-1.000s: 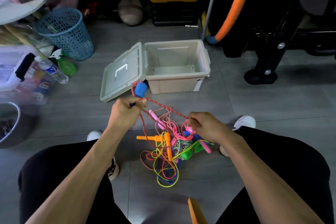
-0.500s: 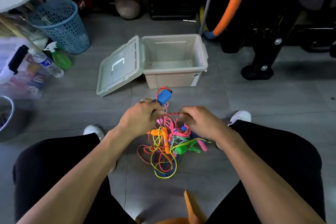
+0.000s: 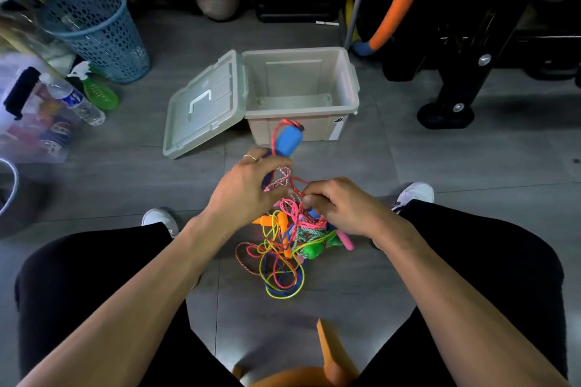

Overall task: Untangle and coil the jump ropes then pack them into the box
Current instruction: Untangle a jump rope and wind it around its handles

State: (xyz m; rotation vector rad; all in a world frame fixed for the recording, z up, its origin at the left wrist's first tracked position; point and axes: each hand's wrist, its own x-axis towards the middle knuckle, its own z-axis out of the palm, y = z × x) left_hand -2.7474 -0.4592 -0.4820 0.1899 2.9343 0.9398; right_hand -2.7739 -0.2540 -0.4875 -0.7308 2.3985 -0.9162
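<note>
Beige plastic storage box [image 3: 301, 85] is standing open on the grey tiled floor [image 3: 440, 173] in the head view, its hinged lid [image 3: 204, 107] lying back to the left with the white handle facing up. Just in front of it, between the person's black-clad knees, a tangled heap of bright jump ropes [image 3: 283, 248] is lying on the floor, its pink, yellow, blue and green cords knotted around orange, green and pink handles. The left hand [image 3: 248, 188] is curling its fingers around a red-and-white braided cord, with a blue foam rope handle [image 3: 289, 141] sticking up above it toward the box's front wall. The right hand [image 3: 339, 204] is pinching the pink cord at the top of the heap, close beside the left. A blue perforated plastic wastebasket [image 3: 97, 31] is standing well off to the left.
</note>
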